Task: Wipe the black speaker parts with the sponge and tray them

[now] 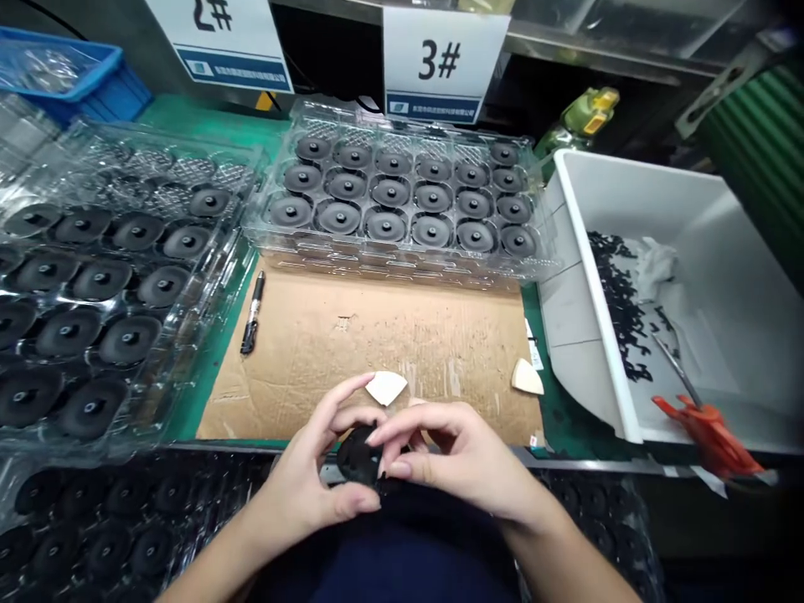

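Close to my body, just past the bench's front edge, my left hand (327,469) grips a round black plastic part (357,456) by its rim. My right hand (433,452) has its fingers and thumb pinched together at the right side of that part. Whether a small piece sits between those fingertips is hidden. A white wedge-shaped pad (386,387) lies on the cardboard sheet (377,322), right by my left index fingertip. Further right on the cardboard rests a second cream wedge pad (527,378).
Clear trays of black discs (393,226) stand behind the cardboard, with more trays (157,335) at left. A black pen (253,314) lies on the cardboard. At right, a white bin (590,335) holds small black scraps; orange-handled cutters (713,440) hang over its front edge.
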`<state>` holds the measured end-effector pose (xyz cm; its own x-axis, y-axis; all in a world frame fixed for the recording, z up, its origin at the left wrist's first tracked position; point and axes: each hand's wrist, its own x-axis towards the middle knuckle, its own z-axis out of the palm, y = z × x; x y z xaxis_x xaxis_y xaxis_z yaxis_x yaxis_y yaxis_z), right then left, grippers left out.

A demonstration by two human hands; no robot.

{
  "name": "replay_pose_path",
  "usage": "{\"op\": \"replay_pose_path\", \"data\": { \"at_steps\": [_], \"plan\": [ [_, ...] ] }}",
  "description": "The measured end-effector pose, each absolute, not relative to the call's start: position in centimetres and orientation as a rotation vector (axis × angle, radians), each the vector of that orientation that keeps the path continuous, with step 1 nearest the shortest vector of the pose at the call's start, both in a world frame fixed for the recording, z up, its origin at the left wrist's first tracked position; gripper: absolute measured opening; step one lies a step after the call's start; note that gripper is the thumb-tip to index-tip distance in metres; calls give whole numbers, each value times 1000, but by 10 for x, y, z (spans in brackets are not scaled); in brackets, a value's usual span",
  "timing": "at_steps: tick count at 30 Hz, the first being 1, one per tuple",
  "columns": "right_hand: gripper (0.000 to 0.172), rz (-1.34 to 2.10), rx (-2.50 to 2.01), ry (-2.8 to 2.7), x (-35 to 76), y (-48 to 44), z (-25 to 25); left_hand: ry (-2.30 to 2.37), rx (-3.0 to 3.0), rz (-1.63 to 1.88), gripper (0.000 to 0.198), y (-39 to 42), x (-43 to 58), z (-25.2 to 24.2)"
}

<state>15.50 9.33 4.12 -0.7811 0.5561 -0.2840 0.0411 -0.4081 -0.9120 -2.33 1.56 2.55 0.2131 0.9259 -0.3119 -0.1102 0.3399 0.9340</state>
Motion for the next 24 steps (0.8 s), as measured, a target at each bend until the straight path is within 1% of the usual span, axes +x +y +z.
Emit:
{"op": "replay_pose_path", "data": {
  "at_steps": [5,8,16,20,24],
  "plan": [
    [21,2466,-717,-1253,164,88,40,1009,901,804,93,14,-15,31],
    [20,2491,-643,-1184,168,80,39,1000,928,769,97,11,-14,32],
    [20,2292,-827,-1194,179,57,30,1100,1089,827,89,-1,-9,29],
    [21,2264,-823,-1154,184,48,34,1145,1159,866,86,-5,-6,29],
    [19,2140,-852,-1223,191,42,35,1139,1225,924,84,-11,-6,30]
  ]
}}
